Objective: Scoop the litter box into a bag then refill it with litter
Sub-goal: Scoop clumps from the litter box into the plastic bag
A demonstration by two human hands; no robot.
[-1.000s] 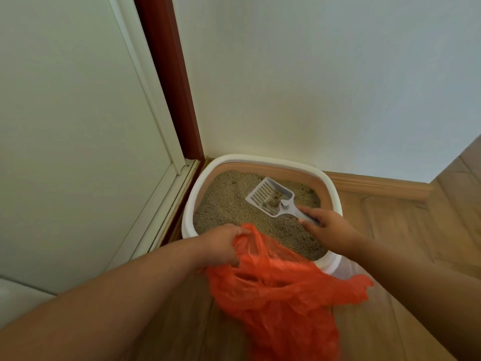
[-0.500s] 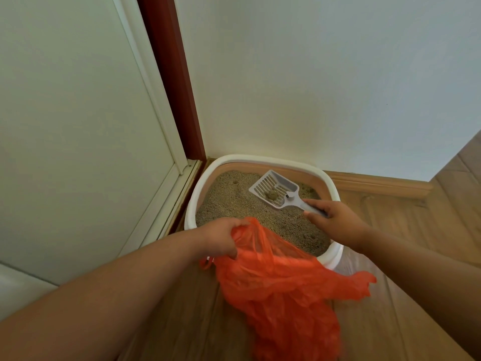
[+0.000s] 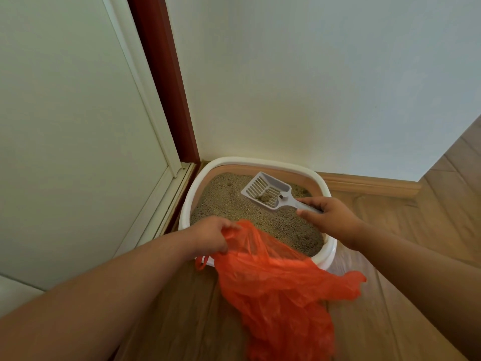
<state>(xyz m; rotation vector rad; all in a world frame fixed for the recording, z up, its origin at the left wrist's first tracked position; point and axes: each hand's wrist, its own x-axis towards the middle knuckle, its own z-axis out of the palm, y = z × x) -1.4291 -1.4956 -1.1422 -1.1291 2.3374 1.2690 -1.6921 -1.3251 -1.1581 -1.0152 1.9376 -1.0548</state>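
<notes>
One litter box (image 3: pixel 322 185) sits mid-frame in the wall corner. One slotted scoop (image 3: pixel 268 192), carrying one clump, is gripped by the right hand (image 3: pixel 330 217). The left hand (image 3: pixel 210 234) clutches one orange bag (image 3: pixel 276 287), which covers the box's near rim.

- Litter box (image 3: pixel 328 252) sits on the floor (image 3: pixel 429 225) in a corner, back rim against the wall (image 3: pixel 312 87), left side by the door frame (image 3: pixel 161 82).
- Litter (image 3: pixel 223 201) fills the box.
- Scoop (image 3: pixel 268 192) is above the litter, toward the back right of the box; 1 clump (image 3: pixel 265 198) lies in its slotted head.
- Right hand (image 3: pixel 330 217) holds the scoop handle over the box's right rim.
- Left hand (image 3: pixel 210 234) grips the bag (image 3: pixel 281 290) at the box's near rim.
- Bag hangs from the left hand, in front of the box, its top edge overlapping the near rim.
- Baseboard (image 3: pixel 369 185) runs right from behind the box.
</notes>
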